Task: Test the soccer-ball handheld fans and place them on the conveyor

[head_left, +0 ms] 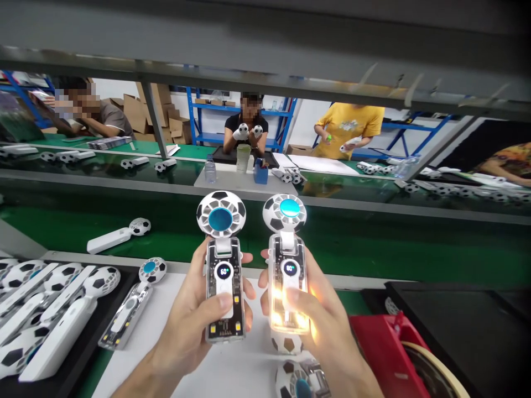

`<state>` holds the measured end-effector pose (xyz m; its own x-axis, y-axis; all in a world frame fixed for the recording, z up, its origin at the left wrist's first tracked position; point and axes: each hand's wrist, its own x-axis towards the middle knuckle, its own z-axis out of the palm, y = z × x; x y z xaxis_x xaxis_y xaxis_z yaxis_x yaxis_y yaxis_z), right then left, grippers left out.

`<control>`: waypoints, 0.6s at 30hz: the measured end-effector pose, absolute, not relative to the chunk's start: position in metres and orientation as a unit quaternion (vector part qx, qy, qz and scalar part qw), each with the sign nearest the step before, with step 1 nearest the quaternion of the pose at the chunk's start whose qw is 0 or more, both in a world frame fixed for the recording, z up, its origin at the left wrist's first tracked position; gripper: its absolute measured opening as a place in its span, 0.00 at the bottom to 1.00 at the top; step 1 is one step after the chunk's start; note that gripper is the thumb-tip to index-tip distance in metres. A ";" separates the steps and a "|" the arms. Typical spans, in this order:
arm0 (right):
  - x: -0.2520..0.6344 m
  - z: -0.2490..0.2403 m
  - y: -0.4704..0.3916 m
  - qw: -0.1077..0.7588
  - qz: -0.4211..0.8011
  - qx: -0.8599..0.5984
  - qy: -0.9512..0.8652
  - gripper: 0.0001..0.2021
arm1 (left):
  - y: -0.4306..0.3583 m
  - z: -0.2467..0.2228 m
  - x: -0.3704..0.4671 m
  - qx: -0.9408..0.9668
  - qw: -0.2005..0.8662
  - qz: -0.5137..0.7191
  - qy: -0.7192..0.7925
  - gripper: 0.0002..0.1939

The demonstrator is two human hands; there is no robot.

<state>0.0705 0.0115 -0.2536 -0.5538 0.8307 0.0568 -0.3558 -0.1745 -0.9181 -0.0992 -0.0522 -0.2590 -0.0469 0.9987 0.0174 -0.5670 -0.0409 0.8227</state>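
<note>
Lower gadget: ball-headed gadget (pixel 290 378) is lying on the white sheet (pixel 232 370), the bottom of my view cutting it off.
Second ball: another football-patterned head (pixel 286 344) is sitting just past it on the sheet, my raised right gadget (pixel 289 268) partly blocking it.
Right hand: my right hand (pixel 326 315) is gripping that gadget above the sheet, thumb lying on its front; amber lights are glowing.
Left hand: my left hand (pixel 188 318) is wrapping the left gadget (pixel 224 271) above the sheet, its display showing 60.
Left side: clear gadget (pixel 130 304) is lying along the sheet's left edge; farther left, a black tray (pixel 85 354) is holding white gadgets (pixel 62 331).
Right side: red tape holder (pixel 373 342) is standing right of the sheet, near my forearm.
Beyond: green belt (pixel 352 243) is running past the sheet's far edge; co-workers are occupying the far bench.
Overhead: grey beam (pixel 265 33) is blocking the view high beyond the sheet.
</note>
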 end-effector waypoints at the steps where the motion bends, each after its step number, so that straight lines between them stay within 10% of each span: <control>1: 0.071 -0.254 0.012 0.404 0.730 -0.231 -0.500 0.26 | -0.052 -0.259 -0.099 0.327 0.607 0.645 0.328 0.34; 13: 0.078 -0.254 0.007 0.411 0.712 -0.161 -0.547 0.30 | -0.062 -0.251 -0.106 0.346 0.615 0.648 0.287 0.44; 18: 0.071 -0.249 -0.005 0.465 0.667 -0.216 -0.540 0.25 | -0.064 -0.247 -0.101 0.344 0.598 0.667 0.281 0.33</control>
